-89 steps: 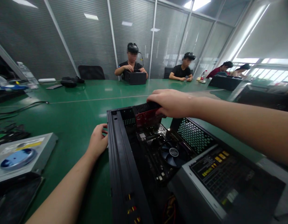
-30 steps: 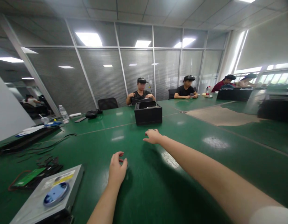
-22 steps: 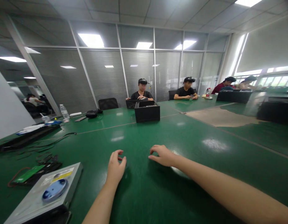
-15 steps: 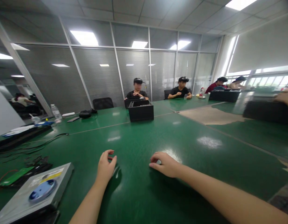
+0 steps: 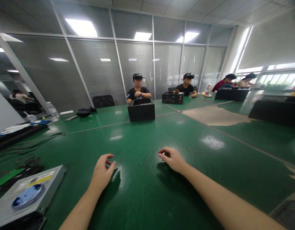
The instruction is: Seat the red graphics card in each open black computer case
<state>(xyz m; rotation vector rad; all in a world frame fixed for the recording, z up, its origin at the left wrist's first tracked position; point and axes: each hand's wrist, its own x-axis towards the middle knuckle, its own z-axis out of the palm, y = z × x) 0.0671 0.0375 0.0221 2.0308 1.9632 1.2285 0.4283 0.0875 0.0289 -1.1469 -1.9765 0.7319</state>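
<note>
My left hand point(image 5: 103, 171) hovers just above or rests on the green table point(image 5: 140, 179); I cannot tell which. Its fingers are loosely curled, with a gap to the thumb and nothing held. To the right, my right hand point(image 5: 173, 159) is in a similar loose curl, thumb and fingers slightly apart, also holding nothing. Left of my left hand lies a silver optical disc drive point(image 5: 50, 182) with a yellow label. On top of it sits a round blue-and-white dish point(image 5: 28, 195), its contents too blurred to name.
A green circuit board point(image 5: 6, 179) and black cables point(image 5: 37, 140) lie at left. Across the table, one person sits behind a black computer case point(image 5: 142, 111), another behind a second case point(image 5: 173, 98). More black cases point(image 5: 274, 112) stand at right, near a torn brown patch point(image 5: 214, 115).
My hands have moved slightly apart. A black case now stands in front of the second person across the table. A hand at the far right has left that spot. The view has shifted slightly.
</note>
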